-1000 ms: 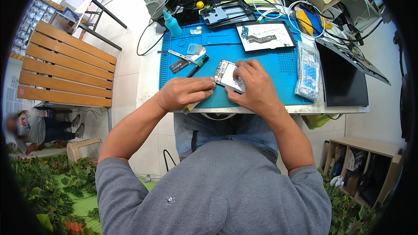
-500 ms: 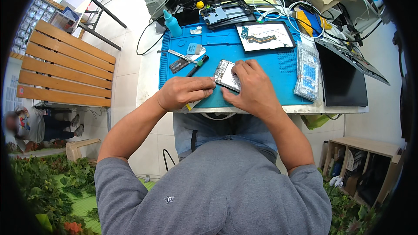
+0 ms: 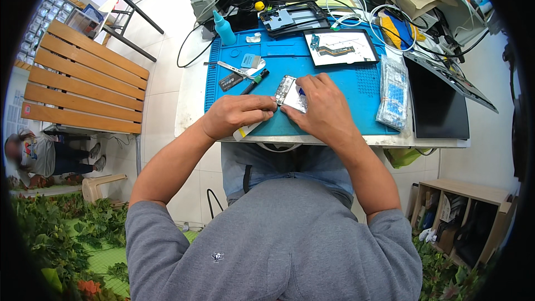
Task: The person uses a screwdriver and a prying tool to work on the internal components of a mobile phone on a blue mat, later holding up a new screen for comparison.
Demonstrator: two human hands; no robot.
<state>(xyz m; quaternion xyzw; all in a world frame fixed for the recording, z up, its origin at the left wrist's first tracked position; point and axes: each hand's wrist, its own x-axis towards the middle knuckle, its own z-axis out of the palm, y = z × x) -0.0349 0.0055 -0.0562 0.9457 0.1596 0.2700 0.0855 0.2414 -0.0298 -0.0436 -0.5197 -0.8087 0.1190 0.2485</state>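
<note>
An opened smartphone [image 3: 288,93] lies on the blue repair mat, its silvery inner parts and a white area facing up. My right hand [image 3: 326,106] grips it from the right, thumb at the near side, fingers over the far part. A small dark-blue bit shows beside those fingers. At the phone's left edge, my left hand [image 3: 237,116] is closed in a pinch; what sits between its fingertips is too small to make out. A yellow-and-white piece [image 3: 243,132] sticks out beneath that hand. A black pen-like tool [image 3: 255,82] lies just beyond it.
On the mat [image 3: 278,67] are tweezers [image 3: 231,68], a dark battery-like block [image 3: 230,82], and a teal squeeze bottle [image 3: 224,29]. Beyond stands a tray [image 3: 341,48] with a flex cable. To the right lie bubble-wrapped items [image 3: 393,95] and a black screen panel [image 3: 440,108]. Cables crowd the back.
My right thumb has moved up and inward onto the phone, and the dark-blue bit now shows by the right fingers. My left hand keeps its pinch at the phone's left edge.
</note>
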